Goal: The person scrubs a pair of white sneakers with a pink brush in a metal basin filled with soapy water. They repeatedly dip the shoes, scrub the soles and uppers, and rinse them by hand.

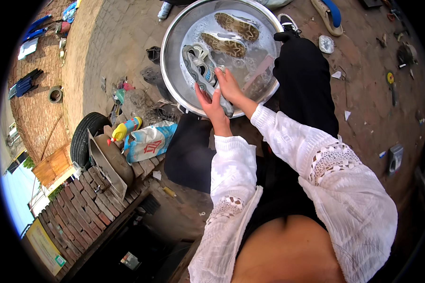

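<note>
A wet grey-and-white sneaker (199, 67) with pale blue details is tilted in a round metal basin (167, 76) of sudsy water. My left hand (214, 109) grips it along the sole near its lower end. On the shoe's other side, my right hand (231, 87) holds its edge with the fingers. Two more shoes lie in the water with brown soles showing, an upper shoe (235, 25) and a lower shoe (225, 43). A pinkish flat board (260, 72) rests partly under water at the basin's right side.
Left of my knee lie a blue-and-white plastic bag (150, 141), a yellow-and-blue bottle (125, 129) and a black tyre (86, 138). Beyond the basin lies a spray can (164, 11). A clear plastic tray (326, 44) and an insole-lined shoe (329, 16) are at right.
</note>
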Tool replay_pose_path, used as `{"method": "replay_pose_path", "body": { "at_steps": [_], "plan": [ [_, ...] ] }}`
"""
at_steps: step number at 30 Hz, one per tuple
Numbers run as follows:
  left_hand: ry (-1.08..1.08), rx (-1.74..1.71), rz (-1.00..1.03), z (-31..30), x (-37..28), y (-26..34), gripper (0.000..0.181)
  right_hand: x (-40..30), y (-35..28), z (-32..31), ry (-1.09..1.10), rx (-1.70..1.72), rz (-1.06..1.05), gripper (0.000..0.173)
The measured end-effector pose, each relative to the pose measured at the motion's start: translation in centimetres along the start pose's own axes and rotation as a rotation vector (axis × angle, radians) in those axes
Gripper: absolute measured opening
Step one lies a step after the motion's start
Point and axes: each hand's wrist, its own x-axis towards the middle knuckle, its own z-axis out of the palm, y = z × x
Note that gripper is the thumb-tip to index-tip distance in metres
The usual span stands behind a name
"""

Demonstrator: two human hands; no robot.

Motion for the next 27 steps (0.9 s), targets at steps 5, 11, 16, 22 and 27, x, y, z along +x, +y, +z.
{"method": "replay_pose_path", "body": {
  "at_steps": [5,11,16,22,27],
  "plan": [
    [-0.03,0.059,-0.006,0.1,0.0,1.0,0.073,-0.7,-0.6,0.1,0.025,0.081,0.054,0.061],
    [-0.072,0.12,0.035,0.5,-0.1,1.4,0.073,0.3,1.8,1.3,0.009,0.253,0.078,0.062],
    [-0.029,0.108,0.023,0.7,-0.5,2.2,0.072,0.6,1.9,1.7,-0.047,0.233,0.128,0.062],
    [0.017,0.094,-0.014,0.3,-0.1,1.0,0.068,0.4,3.4,1.8,-0.03,0.124,0.202,0.07],
    [0.08,0.128,-0.199,0.4,0.0,-0.8,0.071,0.2,6.6,1.7,0.027,0.067,0.356,0.075]
  ]
}}
